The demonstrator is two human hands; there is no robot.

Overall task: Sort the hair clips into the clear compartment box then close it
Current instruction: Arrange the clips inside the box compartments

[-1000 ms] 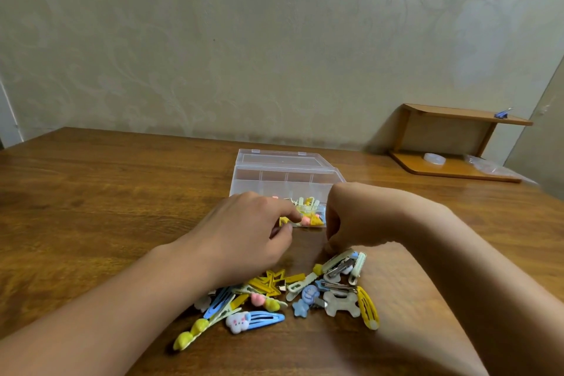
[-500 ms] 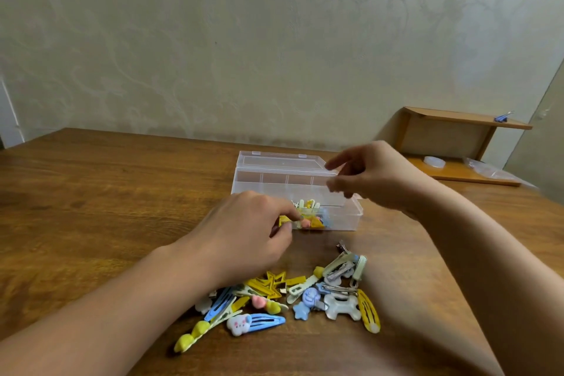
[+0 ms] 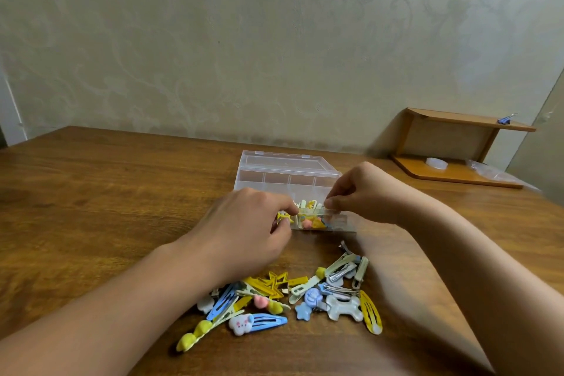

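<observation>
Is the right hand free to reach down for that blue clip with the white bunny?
Probably yes. The blue bunny clip lies uncovered at the pile's near edge, with nothing over it. But the right hand is busy at the clear box, fingers pinched, and the left forearm lies close by.

My left hand (image 3: pixel 244 229) covers the near left corner of the clear compartment box (image 3: pixel 287 175), so I cannot see what lies in that part. My right hand (image 3: pixel 363 192) hides the right end of the box, and the front wall there looks blurred. What my right fingertips (image 3: pixel 329 202) pinch is too small to tell. Some hair clips (image 3: pixel 293 293) lie under my left wrist. Both my forearms are cut by the bottom edge.
</observation>
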